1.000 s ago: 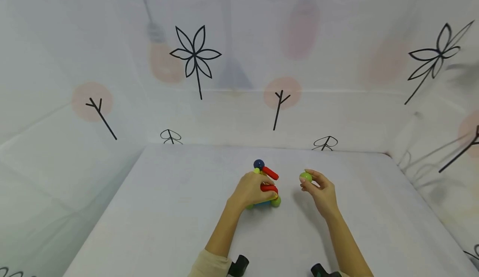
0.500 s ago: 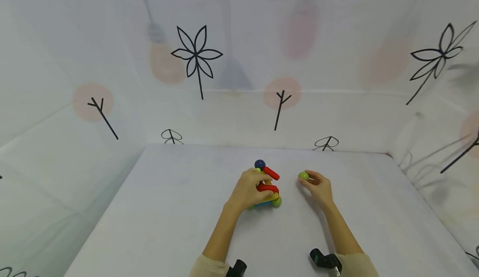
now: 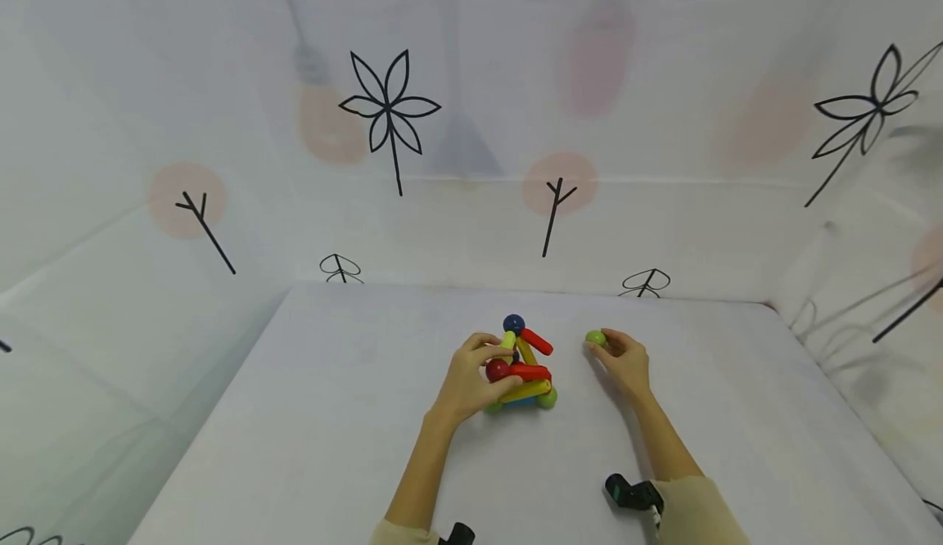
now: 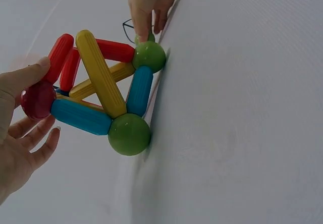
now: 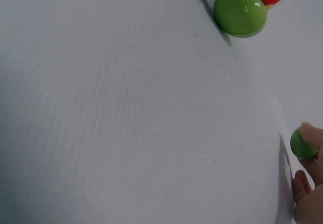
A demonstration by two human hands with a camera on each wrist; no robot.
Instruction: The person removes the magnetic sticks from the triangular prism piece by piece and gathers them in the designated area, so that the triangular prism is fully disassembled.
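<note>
Both sleeves [image 3: 700, 514] are beige, with black, round-ended cameras [image 3: 632, 493] worn alongside.

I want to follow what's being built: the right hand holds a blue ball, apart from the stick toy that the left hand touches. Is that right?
Almost: the ball in the right hand is green, not blue, as the head view shows; it is apart from the stick toy that the left hand touches.

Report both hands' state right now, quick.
Left hand: holding the red ball on the stick-and-ball frame.
Right hand: pinching the lone green ball in its fingers.
</note>
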